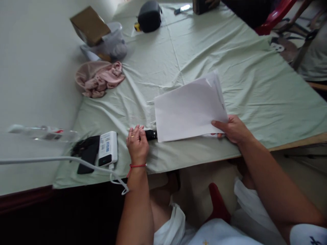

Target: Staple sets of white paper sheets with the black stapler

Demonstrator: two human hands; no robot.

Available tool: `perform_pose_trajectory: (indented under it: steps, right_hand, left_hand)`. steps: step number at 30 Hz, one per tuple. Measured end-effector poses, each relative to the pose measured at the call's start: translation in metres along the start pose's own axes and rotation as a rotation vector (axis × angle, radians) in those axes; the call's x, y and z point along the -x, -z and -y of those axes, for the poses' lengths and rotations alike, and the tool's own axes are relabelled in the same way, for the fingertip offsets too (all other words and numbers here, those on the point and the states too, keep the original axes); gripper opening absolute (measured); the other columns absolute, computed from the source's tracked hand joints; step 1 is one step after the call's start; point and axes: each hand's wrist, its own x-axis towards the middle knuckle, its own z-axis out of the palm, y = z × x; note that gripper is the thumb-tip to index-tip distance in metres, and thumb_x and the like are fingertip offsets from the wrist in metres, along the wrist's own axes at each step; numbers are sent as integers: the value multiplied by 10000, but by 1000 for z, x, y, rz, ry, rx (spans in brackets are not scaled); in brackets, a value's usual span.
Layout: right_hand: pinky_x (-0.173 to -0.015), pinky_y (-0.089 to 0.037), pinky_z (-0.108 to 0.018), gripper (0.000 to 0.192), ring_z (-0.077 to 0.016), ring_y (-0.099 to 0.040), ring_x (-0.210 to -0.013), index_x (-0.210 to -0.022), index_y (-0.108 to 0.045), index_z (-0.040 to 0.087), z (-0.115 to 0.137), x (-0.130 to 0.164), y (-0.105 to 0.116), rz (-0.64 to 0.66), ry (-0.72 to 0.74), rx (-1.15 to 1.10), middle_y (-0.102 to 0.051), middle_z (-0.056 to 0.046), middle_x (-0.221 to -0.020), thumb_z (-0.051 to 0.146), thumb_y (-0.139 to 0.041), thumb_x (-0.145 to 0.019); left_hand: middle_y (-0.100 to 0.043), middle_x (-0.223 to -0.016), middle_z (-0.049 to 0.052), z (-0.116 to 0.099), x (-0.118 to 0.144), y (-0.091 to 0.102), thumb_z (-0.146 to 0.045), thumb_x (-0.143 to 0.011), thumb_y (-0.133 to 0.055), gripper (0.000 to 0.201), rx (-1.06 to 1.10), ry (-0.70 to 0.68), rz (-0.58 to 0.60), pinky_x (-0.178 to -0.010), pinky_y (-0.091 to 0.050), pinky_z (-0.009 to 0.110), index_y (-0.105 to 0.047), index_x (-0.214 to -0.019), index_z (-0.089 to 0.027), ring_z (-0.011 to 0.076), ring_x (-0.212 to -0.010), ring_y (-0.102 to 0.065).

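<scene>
A stack of white paper sheets lies on the pale green cloth that covers the table. My right hand grips the stack's near right corner, thumb on top. My left hand is closed over a small black object whose end pokes out at the stack's near left corner; what it is stays unclear. A red string circles my left wrist.
Left of my left hand lie a white power bank with a white cable, and a black device. A clear bottle, pink cloth, plastic tub with cardboard box and black pouch sit farther back. Another person's hand is at the far edge.
</scene>
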Motion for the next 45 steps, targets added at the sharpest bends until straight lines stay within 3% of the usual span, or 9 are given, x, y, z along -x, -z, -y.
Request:
perform_pose_trajectory:
  steps: [7, 19, 27, 35, 41, 45]
  right_hand:
    - [-352, -487, -207, 255, -144, -661, -518, -711, -784, 184, 4, -2, 12, -18, -31, -10, -757, -58, -739, 346, -969, -642]
    - [-351, -495, -207, 255, -157, -684, -525, -709, -786, 189, 0, 2, 2, -20, -58, -23, -748, -66, -717, 342, -981, -651]
    - [-342, -488, -213, 306, -156, -673, -518, -729, -779, 153, -2, 0, 1, -34, -59, -37, -749, -81, -738, 332, -1001, -618]
    - [-381, -507, -228, 359, -147, -643, -537, -698, -795, 195, -5, 0, 0, -43, -30, -27, -735, -45, -703, 443, -1026, -580]
    - [-570, -629, -283, 266, -156, -651, -647, -705, -811, 234, -13, 3, 6, -104, 48, -16, -747, -19, -759, 426, -991, -674]
    - [-542, -636, -304, 247, -187, -690, -693, -783, -829, 262, -10, 9, 20, -165, 49, -52, -781, -24, -848, 406, -998, -674]
  left_hand:
    - [-719, -1468, 137, 1, 1, 0, -374, -1030, -469, 405, 7, -20, -2, -1337, -295, 560, -796, -1212, -221, 300, -1518, -532]
    - [-717, -1468, 128, -8, 6, 2, -349, -1015, -513, 374, 35, -23, 65, -1345, -266, 572, -796, -1228, -229, 319, -1558, -476]
    - [-577, -1637, 124, -21, 9, 3, -272, -1036, -475, 439, -98, 54, 112, -1349, -101, 688, -735, -1385, -220, 346, -1633, -354]
    - [-457, -1725, 116, -42, 17, 4, -264, -1078, -412, 482, -321, 53, 200, -1319, -104, 749, -662, -1489, -226, 349, -1679, -241]
    - [-459, -1721, 148, -31, 11, 6, -307, -1069, -462, 451, -310, 56, 104, -1280, -94, 810, -691, -1453, -243, 421, -1662, -254]
    - [-525, -1640, 232, -27, 10, 8, -332, -1006, -577, 401, -189, 9, -86, -1298, -191, 728, -739, -1330, -162, 443, -1616, -331]
